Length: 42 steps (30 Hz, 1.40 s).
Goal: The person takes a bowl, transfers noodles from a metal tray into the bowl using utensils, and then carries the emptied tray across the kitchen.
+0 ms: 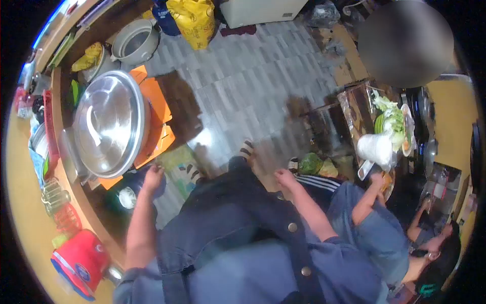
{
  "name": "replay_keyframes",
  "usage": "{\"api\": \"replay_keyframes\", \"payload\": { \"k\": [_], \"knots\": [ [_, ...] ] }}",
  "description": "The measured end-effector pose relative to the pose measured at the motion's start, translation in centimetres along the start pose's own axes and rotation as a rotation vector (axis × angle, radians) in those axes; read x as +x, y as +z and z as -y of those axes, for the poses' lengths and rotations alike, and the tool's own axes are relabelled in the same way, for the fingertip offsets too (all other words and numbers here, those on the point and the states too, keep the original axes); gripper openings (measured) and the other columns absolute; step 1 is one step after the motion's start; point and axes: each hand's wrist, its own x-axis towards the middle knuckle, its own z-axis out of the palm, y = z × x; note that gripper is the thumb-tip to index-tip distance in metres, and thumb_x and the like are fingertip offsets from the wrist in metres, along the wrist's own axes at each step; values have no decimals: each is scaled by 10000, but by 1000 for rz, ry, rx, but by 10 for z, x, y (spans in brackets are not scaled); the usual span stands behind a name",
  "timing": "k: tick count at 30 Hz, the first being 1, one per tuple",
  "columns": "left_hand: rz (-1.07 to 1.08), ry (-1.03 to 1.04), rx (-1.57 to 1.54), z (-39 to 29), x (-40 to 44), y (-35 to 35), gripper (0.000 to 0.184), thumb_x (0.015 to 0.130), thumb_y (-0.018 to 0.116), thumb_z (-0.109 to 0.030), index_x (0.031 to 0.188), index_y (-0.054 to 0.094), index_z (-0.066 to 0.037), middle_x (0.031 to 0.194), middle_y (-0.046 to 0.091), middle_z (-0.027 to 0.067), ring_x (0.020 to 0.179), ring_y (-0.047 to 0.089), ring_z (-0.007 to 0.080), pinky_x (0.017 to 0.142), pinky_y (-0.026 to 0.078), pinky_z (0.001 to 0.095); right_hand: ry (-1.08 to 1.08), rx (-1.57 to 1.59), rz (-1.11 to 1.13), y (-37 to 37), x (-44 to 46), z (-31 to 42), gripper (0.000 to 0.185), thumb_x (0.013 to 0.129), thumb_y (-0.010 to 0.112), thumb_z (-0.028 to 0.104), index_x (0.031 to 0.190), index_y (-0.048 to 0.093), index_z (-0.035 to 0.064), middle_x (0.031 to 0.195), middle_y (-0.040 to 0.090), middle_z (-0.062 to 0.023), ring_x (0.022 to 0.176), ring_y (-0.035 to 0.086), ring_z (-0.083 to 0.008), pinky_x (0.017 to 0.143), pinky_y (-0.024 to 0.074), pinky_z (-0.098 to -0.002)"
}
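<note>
My left hand [153,177] is held low in front of me with its fingers curled in, and nothing shows in it. Just beyond it is a large pot with a shiny domed metal lid [109,124], with orange panels [156,99] around its side. A dark blue round container [158,185] sits under my left hand, partly hidden. My right hand [285,178] hangs in a loose fist, apart from any object, with nothing visible in it. The nearest things to it are a striped trouser leg [316,182] and a green cabbage [310,163].
On the right, a seated person's hand [375,180] is beside a plate [389,185]. Near it are leafy greens [392,119] and a white roll [374,148]. Another person sits farther right. A yellow bag [192,20], white chest [260,11] and grey pot [135,43] stand ahead.
</note>
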Motion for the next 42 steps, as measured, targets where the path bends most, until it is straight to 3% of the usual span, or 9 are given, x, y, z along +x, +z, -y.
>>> {"api": "replay_keyframes", "payload": {
  "k": [4,6,12,18,21,31,36,39,42],
  "knots": [
    [244,-203,-102,-26,-14,78,487,897,622,-278,1321,555,-47,1136,700,168,1040,674,274,888,510,370,-82,-210,-49,-77,30,-11,301,923,618,281,1084,687,35,1064,726,-96,938,697,-246,802,529,-368],
    [252,-180,52,-26,-14,105,486,885,647,-271,1324,570,-79,1111,706,187,1049,677,296,918,506,379,-100,-7,-2,-88,73,-71,351,904,620,316,1083,683,21,1091,693,-207,1021,661,-328,874,500,-436],
    [155,-336,-19,-84,-19,105,442,884,665,-278,1283,617,-93,1151,687,212,1084,659,314,938,498,386,187,-43,24,-147,91,-57,371,888,636,301,1139,685,32,1094,699,-199,1032,664,-326,913,503,-429],
    [86,-355,-111,-100,7,79,449,908,649,-269,1314,588,-86,1168,675,212,1088,651,319,945,495,382,13,-279,-7,-150,166,-15,354,881,631,281,1126,692,33,1026,718,-190,911,695,-349,819,543,-441],
    [65,-267,-187,-118,38,70,455,918,647,-268,1316,577,-59,1165,674,210,1075,654,312,938,501,378,11,-163,23,-166,184,65,291,924,638,296,1033,679,30,778,669,-67,667,623,-144,576,497,-321],
    [297,248,-64,-306,226,1,509,913,632,-331,1337,544,-62,1200,658,195,1115,629,356,960,498,429,2,-52,31,-200,227,269,289,959,589,261,1120,633,25,854,671,-67,693,633,-159,589,516,-329],
    [254,186,80,-355,292,-35,474,916,628,-339,1306,572,-75,1249,650,166,1158,611,354,985,483,413,53,100,36,-212,220,346,311,959,593,284,1107,657,17,973,701,-98,803,686,-169,689,545,-338],
    [247,132,56,-363,330,-50,478,916,627,-334,1301,571,-57,1244,652,170,1154,612,358,977,486,418,13,-50,129,-238,248,349,363,948,626,278,1181,630,0,1054,701,-124,709,680,-219,635,562,-365],
    [204,50,-18,-355,337,-60,482,920,636,-325,1299,564,-36,1228,652,198,1149,623,339,968,490,407,-236,-338,178,-276,300,339,353,949,604,308,1093,663,-9,943,717,-136,721,691,-231,643,546,-381]
  ]
}}
